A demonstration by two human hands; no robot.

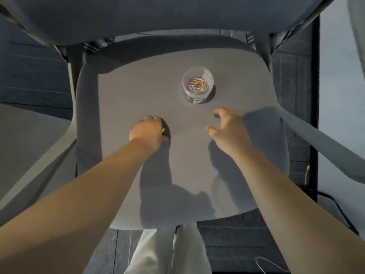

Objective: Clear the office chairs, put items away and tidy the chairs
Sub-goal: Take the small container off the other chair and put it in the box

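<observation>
As I look down from the head camera, pale trousers (158, 254) stand nearest, at the front edge of the grey chair seat (122, 91). Left hand (147, 132) rests on the seat, fingers curled round a small gold clip (163, 130). Right hand (227, 125) hovers loose, gripping nothing. Beyond it, upright on the seat: clear tub of coloured paper clips (198, 86). Backrest (177, 14) farthest.

A tub (198, 87) with paper clips (196, 84) in it stands on the chair seat (122, 91), toward the far right. Near of it, the right hand (227, 125) hovers just beside the tub; the left hand (147, 133) is to its left, over the seat's middle. The backrest (177, 14) lies behind, an armrest (325, 143) at right.
</observation>
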